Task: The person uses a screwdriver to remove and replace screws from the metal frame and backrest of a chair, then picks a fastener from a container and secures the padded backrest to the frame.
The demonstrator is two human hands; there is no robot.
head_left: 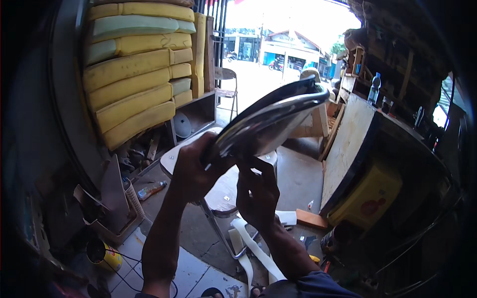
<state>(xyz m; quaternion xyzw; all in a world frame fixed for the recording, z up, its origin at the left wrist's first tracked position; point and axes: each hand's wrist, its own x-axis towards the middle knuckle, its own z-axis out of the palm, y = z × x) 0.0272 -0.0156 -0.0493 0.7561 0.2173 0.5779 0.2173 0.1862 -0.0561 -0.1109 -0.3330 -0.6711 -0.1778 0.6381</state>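
Raised in front of me is a dark, shiny panel with a curved chrome rim (293, 105); it looks like a chair seat or backrest seen nearly edge-on, tilted up to the right. My left hand (194, 169) is wrapped round its near left end. Beneath the panel, my right hand (257, 193) has bent fingers pressed together against the underside; whatever they pinch is hidden in shadow. Below both hands stands a chair frame with a pale, worn seat board (221, 196) and a metal tube leg (218, 231).
Yellow and pale green foam blocks (131, 67) are stacked at the left. White strips (253, 243) and an orange block (311, 218) lie on the floor. A plastic bottle (151, 190) and yellow can (104, 255) are lower left. A workbench (350, 144) bounds the right, bearing a clear bottle (374, 88).
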